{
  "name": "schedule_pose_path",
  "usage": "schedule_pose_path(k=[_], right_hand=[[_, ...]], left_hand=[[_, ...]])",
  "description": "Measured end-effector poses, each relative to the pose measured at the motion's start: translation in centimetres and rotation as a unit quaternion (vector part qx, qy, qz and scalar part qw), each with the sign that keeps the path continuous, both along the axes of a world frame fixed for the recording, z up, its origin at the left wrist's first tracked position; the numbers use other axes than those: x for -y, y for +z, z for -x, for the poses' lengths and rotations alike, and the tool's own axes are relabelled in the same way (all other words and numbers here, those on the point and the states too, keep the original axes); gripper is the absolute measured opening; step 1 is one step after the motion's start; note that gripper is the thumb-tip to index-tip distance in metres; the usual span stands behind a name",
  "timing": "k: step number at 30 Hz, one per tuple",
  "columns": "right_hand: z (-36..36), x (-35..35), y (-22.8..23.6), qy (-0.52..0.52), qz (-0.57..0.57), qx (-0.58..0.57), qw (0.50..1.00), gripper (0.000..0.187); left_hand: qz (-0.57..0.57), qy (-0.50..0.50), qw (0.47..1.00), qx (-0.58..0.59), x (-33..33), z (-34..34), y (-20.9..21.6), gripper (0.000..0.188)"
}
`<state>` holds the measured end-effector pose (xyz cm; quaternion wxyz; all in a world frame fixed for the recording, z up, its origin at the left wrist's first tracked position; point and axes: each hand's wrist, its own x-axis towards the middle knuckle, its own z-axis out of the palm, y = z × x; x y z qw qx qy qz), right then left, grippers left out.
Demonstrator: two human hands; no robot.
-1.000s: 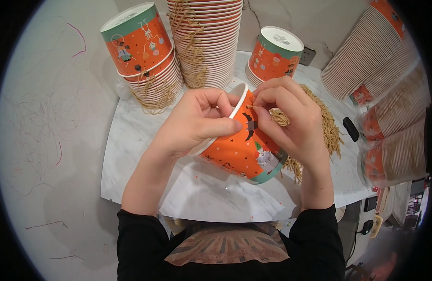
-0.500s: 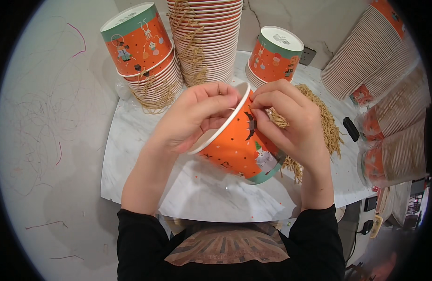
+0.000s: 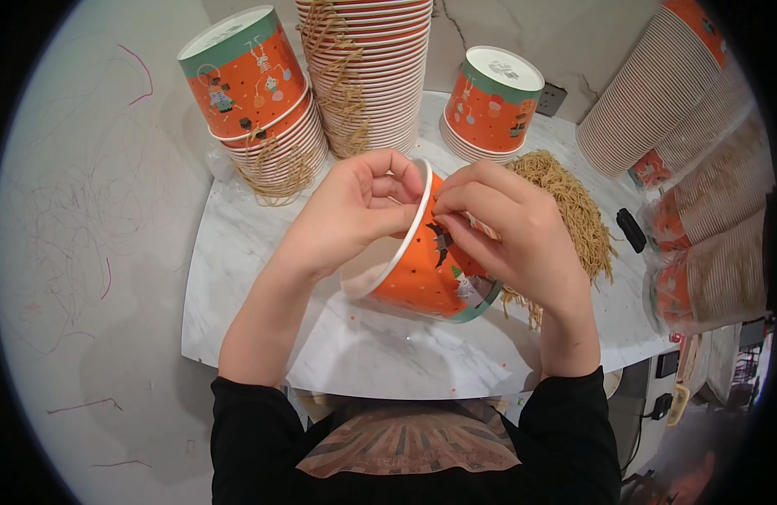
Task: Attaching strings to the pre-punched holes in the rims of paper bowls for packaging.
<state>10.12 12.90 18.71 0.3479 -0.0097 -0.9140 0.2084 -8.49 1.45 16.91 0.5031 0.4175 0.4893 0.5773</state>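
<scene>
An orange paper bucket (image 3: 414,273) with a white rim, a green base band and a bat print is tilted between my hands, its mouth facing left. Inside that mouth, against the wall by the rim, my left hand (image 3: 355,206) has its fingers curled and the thumb below them. On the outer wall near the bat, the fingertips of my right hand (image 3: 510,219) are pinched together. What either hand's fingertips hold is hidden. Behind my right hand lies a heap of tan twisted cords (image 3: 574,206).
Upside-down bucket stacks stand behind: a short one (image 3: 241,84) at left, a tall one (image 3: 367,76) draped with cords, another (image 3: 494,101) right of it. Wrapped stacks (image 3: 700,252) line the right side. A black object (image 3: 630,230) lies on the marbled white table (image 3: 262,219).
The bucket and both hands have shifted slightly left, and the bucket has turned a little. My left thumb has dropped lower, away from the curled fingers.
</scene>
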Motion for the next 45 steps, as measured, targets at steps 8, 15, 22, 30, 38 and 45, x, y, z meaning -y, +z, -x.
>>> schedule_pose_path(k=[8,15,22,30,38,45], right_hand=[[-1.5,-1.0,1.1,-0.078,0.006,0.098,0.992,0.011],[-1.1,0.6,0.9,-0.056,0.212,0.017,0.975,0.011],[-1.7,2.4,1.9,-0.027,0.116,0.037,0.992,0.025],[-1.5,1.9,1.3,-0.053,0.120,0.021,0.991,0.015],[-1.8,1.1,1.4,0.005,0.175,0.056,0.983,0.011],[-1.4,0.3,1.2,0.013,0.242,0.112,0.964,0.010]], left_hand=[[-0.049,0.066,0.980,-0.183,0.9,-1.6,1.1,0.016],[-0.051,0.068,0.974,-0.209,1.8,-2.7,1.9,0.016],[-0.075,0.049,0.980,-0.178,2.1,-2.8,1.8,0.015],[-0.118,0.061,0.963,-0.234,2.6,-2.8,2.1,0.015],[-0.102,0.026,0.939,-0.327,1.9,-1.3,0.9,0.031],[-0.022,-0.087,0.984,-0.151,0.9,0.3,0.0,0.016]])
